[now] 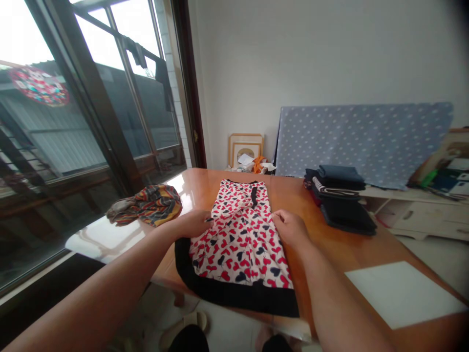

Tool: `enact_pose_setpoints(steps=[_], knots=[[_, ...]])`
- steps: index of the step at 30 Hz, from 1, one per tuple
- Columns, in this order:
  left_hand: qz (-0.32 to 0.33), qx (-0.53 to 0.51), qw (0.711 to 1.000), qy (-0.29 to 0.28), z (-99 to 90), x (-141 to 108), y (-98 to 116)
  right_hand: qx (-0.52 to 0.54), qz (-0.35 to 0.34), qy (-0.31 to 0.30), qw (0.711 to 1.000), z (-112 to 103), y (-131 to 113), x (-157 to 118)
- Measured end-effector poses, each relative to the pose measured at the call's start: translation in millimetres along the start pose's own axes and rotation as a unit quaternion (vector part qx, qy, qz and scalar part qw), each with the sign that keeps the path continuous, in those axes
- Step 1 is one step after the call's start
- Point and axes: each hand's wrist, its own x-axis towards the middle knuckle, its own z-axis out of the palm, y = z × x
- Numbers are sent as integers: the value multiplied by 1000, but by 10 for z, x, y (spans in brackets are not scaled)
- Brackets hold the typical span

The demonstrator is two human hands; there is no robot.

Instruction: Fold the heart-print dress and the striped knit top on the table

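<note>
Taking the middle of the heart-print garment [242, 244] as the clock's centre, its wide black hem [252, 296] curves through six o'clock, close to the near edge of the wooden table [311, 190]; that band looks heavier than the printed cloth and could drag it askew, so it would be best kept well supported. The white sheet [403, 293] lies apart at four o'clock.

Farther in, the left hand [198, 223] pinches the garment's side at ten o'clock, thumb and fingers pressed together on the cloth; the right hand [291, 227] has its fingertips gathered in a pinch on the opposite edge, near two o'clock; an even, light outward pull from both should suit this soft fabric, while a harder tug on one side would probably skew it. Creases run between the hands; easing them outward before letting go seems wise, with the dark strip [254, 196] towards one o'clock kept flat.

Beyond, the striped cloth bundle [157, 203] sits at ten o'clock, the folded clothes stack [340, 195] at two; both leave elbow room; the dotted cloth [359, 142] hangs farthest, towards one.
</note>
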Motion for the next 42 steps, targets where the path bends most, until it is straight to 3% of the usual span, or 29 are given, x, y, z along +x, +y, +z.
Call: enact_pose_setpoints(steps=[3, 6, 8, 10, 11, 13, 17, 21, 24, 30, 36, 40, 42], knots=[[-25, -55, 998, 24, -134, -29, 478, 0, 0, -4, 1000, -11, 0, 1], [-40, -154, 987, 10, -83, -88, 960, 2, 2, -4, 1000, -18, -3, -3], [-2, -239, 969, -71, 70, -141, 1200, 8, -1, -2, 1000, -18, -4, -7], [21, -356, 910, -210, 275, -195, 1334, 15, -7, -2, 1000, -14, -1, -7], [25, -394, 887, -241, 377, -221, 1359, 20, -10, -2, 1000, -10, 2, -6], [26, -416, 883, -214, 550, -273, 1337, 26, -13, -4, 1000, 0, 10, 1], [36, -333, 938, -88, 713, -406, 1138, 22, -5, -26, 999, 24, 26, 24], [50, -196, 979, -35, 750, -565, 924, 6, 0, -48, 999, 35, 23, 39], [56, -151, 986, -29, 759, -672, 825, -4, 8, -79, 997, 39, 14, 40], [65, -135, 985, -82, 679, -768, 831, 6, 0, -107, 994, 74, 20, 23], [84, -145, 984, -59, 635, -643, 942, -40, 24, -178, 983, 102, 48, -4], [95, -192, 976, -38, 725, -541, 1009, -34, 21, -139, 990, 106, 56, 12], [100, -198, 974, -37, 785, -512, 1025, -35, 25, -158, 987, 117, 79, 25]])
